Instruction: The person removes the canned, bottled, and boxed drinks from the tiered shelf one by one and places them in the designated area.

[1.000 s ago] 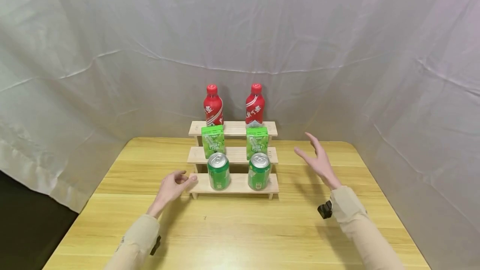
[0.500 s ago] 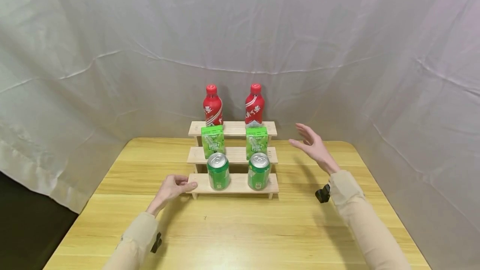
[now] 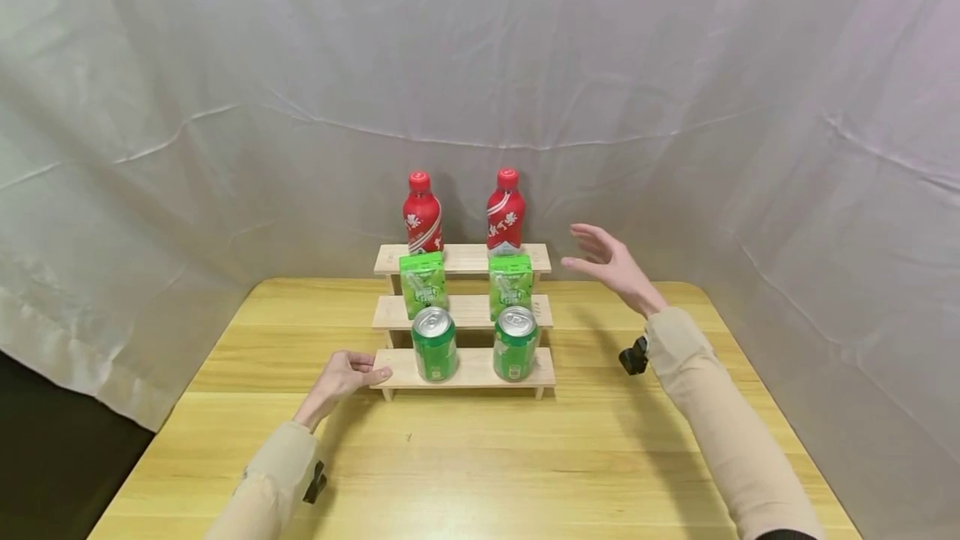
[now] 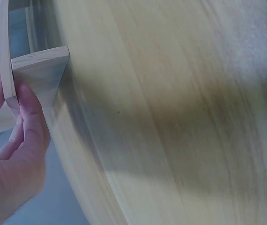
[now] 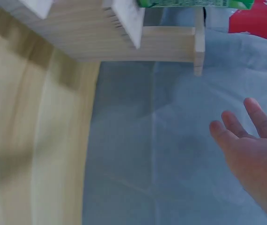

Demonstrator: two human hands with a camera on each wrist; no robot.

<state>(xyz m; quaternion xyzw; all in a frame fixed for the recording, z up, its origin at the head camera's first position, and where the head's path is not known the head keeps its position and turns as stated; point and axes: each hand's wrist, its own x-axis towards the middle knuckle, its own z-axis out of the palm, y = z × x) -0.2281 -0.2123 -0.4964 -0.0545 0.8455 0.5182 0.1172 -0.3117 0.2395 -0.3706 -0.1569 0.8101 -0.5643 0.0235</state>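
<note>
A three-step wooden display rack (image 3: 474,367) stands on the table, two drinks on each step. My left hand (image 3: 343,380) pinches the left end of its lowest step, the thumb on top and fingers underneath, as the left wrist view shows. Raised at the rack's upper right, my right hand (image 3: 611,267) has its fingers spread and holds nothing. Nearest to it is the right red bottle (image 3: 506,215) on the top step, beside the left red bottle (image 3: 422,219). Green drink cartons (image 3: 423,286) sit on the middle step, and green cans (image 3: 435,348) on the lowest.
Grey fabric (image 3: 480,65) hangs behind and at both sides of the wooden table (image 3: 480,457). The rack stands toward the table's back edge. A dark area (image 3: 60,457) shows beyond the table at the lower left.
My right hand has moved left and farther back, toward the top step's right end. My left hand's fingers have closed on the end of the lowest step. The drinks keep their places.
</note>
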